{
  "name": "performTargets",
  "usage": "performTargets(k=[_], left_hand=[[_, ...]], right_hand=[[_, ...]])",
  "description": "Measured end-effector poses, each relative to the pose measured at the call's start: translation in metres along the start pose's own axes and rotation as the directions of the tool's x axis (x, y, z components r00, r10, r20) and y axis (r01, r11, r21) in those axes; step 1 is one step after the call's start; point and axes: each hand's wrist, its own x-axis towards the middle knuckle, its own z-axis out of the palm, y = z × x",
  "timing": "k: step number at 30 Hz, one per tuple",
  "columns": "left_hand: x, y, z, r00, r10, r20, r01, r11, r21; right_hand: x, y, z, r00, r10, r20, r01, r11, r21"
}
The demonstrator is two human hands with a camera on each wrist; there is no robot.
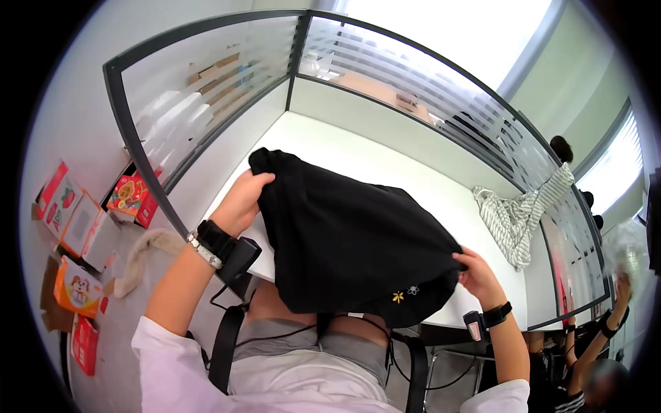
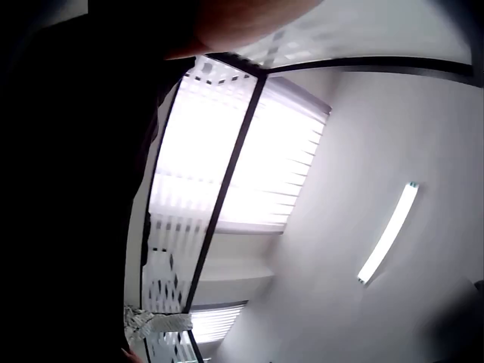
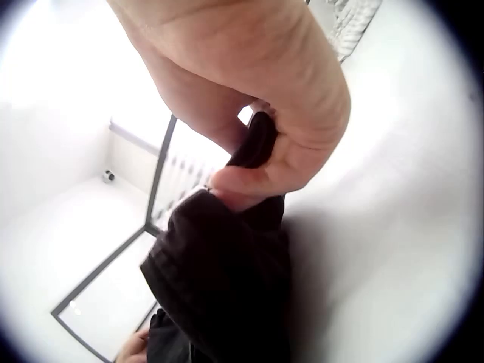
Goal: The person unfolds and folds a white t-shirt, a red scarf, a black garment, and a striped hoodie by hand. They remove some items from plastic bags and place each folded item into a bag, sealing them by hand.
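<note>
A black garment (image 1: 351, 237) with a small yellow flower and a white flower near its lower edge is stretched between both hands, over the lap and the desk's front edge. My left hand (image 1: 241, 197) grips its bunched upper left corner. At its right edge, my right hand (image 1: 480, 277) pinches the fabric between thumb and fingers. The right wrist view shows that pinch close up, with the folded hem (image 3: 170, 265) hanging below the thumb. In the left wrist view, dark cloth (image 2: 68, 204) fills the left side and only part of the left hand (image 2: 249, 23) shows at the top.
The white desk (image 1: 323, 138) has low partitions (image 1: 385, 113) along its back and sides. A grey-and-white striped garment (image 1: 513, 220) lies at the desk's right, partly over the partition. Boxes (image 1: 82, 286) stand on the floor at left. Another person's arm (image 1: 592, 347) shows at far right.
</note>
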Motion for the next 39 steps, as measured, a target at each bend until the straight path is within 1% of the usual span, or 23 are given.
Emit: performTargets(k=[3,5,7,9,12,13,15,16,19,20,21,23,25,26,27,29,31,32,33,35,37,38,39], left_hand=[[-0.001,-0.017,0.002,0.992,-0.114,-0.055,0.122,0.977,0.174],[0.0,-0.019,0.002,0.997,-0.062,-0.033,0.068,0.971,0.23],[0.003,-0.022,0.003,0.999,-0.026,-0.023,0.032,0.945,0.326],[-0.001,-0.02,0.005,1.0,-0.012,0.003,0.01,0.946,0.325],[0.0,-0.023,0.003,0.996,0.084,0.043,-0.094,0.905,0.415],[0.003,-0.025,-0.001,0.995,0.084,0.045,-0.095,0.904,0.417],[0.002,-0.02,-0.002,0.991,-0.023,0.134,-0.018,0.956,0.292],[-0.001,-0.021,-0.002,0.997,-0.034,0.07,0.011,0.952,0.305],[-0.014,-0.009,0.002,0.988,-0.087,0.127,0.061,0.978,0.198],[-0.021,-0.005,0.005,0.988,-0.091,0.127,0.075,0.989,0.126],[-0.022,-0.004,0.005,0.987,-0.095,0.132,0.078,0.988,0.131],[-0.021,-0.003,0.004,0.978,-0.113,0.176,0.097,0.991,0.094],[-0.02,-0.002,0.009,0.978,-0.117,0.174,0.098,0.988,0.116],[-0.02,-0.003,0.011,0.976,-0.145,0.164,0.123,0.983,0.137],[-0.018,-0.003,0.011,0.973,-0.17,0.154,0.145,0.977,0.159],[-0.012,-0.008,0.007,0.97,-0.167,0.178,0.137,0.977,0.166],[-0.011,-0.009,0.008,0.962,-0.231,0.143,0.208,0.965,0.157],[-0.015,-0.008,0.013,0.96,-0.22,0.172,0.203,0.973,0.11],[-0.012,-0.009,0.015,0.945,-0.242,0.218,0.21,0.965,0.159],[-0.019,-0.007,0.016,0.958,-0.216,0.189,0.165,0.954,0.252],[-0.016,-0.015,0.004,0.977,-0.089,0.191,0.039,0.968,0.249],[-0.015,-0.016,-0.001,0.985,-0.062,0.159,0.024,0.973,0.23],[-0.017,-0.011,-0.003,0.992,-0.003,0.125,-0.024,0.977,0.211]], right_hand=[[-0.007,0.006,0.013,0.987,0.157,-0.039,-0.161,0.969,-0.187],[-0.002,0.008,0.01,0.987,0.157,-0.023,-0.158,0.956,-0.247],[0.002,0.006,0.012,0.996,0.085,0.008,-0.08,0.961,-0.266],[0.009,0.007,0.01,0.995,0.086,0.047,-0.071,0.964,-0.257],[0.026,0.018,0.005,0.998,-0.051,0.03,0.056,0.977,-0.204],[0.029,0.019,0.004,0.998,-0.052,0.03,0.057,0.978,-0.202],[0.035,0.019,0.004,0.992,-0.113,0.064,0.122,0.981,-0.15],[0.036,0.017,0.002,0.991,-0.118,0.061,0.126,0.981,-0.148],[0.043,0.009,-0.001,0.995,0.002,0.097,0.018,0.978,-0.209],[0.043,0.003,0.002,0.979,0.057,0.196,-0.011,0.973,-0.232],[0.048,-0.002,0.001,0.962,0.139,0.237,-0.074,0.962,-0.263],[0.064,-0.016,0.005,0.955,0.193,0.226,-0.073,0.89,-0.451],[0.079,-0.025,0.021,0.991,-0.034,0.132,0.104,0.815,-0.571],[0.088,-0.028,0.035,0.991,-0.089,0.098,0.124,0.878,-0.463],[0.106,-0.027,0.039,0.989,-0.073,0.132,0.112,0.941,-0.318],[0.147,-0.019,0.044,0.989,-0.074,0.124,0.095,0.98,-0.172],[0.149,-0.037,0.075,0.986,0.126,0.112,-0.109,0.982,-0.152],[0.135,-0.043,0.097,0.976,0.146,0.164,-0.138,0.989,-0.061],[0.133,-0.046,0.108,0.959,0.212,0.186,-0.195,0.975,-0.106],[0.129,-0.045,0.121,0.974,0.168,0.152,-0.125,0.959,-0.256],[0.104,-0.053,0.132,0.996,-0.085,0.004,0.084,0.97,-0.228],[0.095,-0.06,0.124,0.98,-0.166,0.109,0.179,0.975,-0.13],[0.072,-0.07,0.129,0.94,-0.34,-0.013,0.336,0.933,-0.128]])
